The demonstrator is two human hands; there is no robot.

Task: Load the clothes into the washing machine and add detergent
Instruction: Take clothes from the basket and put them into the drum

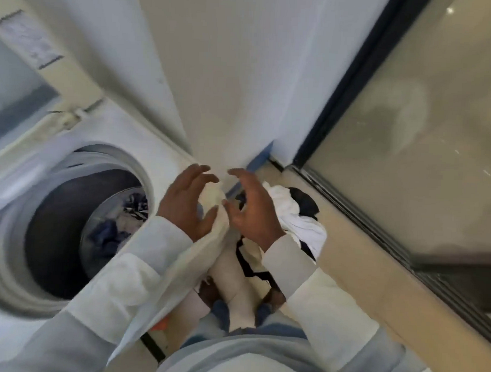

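A white cloth (pixel 220 213) is draped under the left hand (pixel 186 203), fingers spread; grip cannot be told. The right hand (pixel 248 214) is held open, empty. Dark clothes (pixel 110 230) are seen inside the washing machine (pixel 120 124)

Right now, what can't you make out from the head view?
- Left grip: blurred, so whether it holds the cloth is unclear.
- Drum: the left sleeve hides its near side, so how full it is cannot be told.
- Pile: the right grip covers part of it.
- Label: too blurred to read.
- Detergent: not in view.
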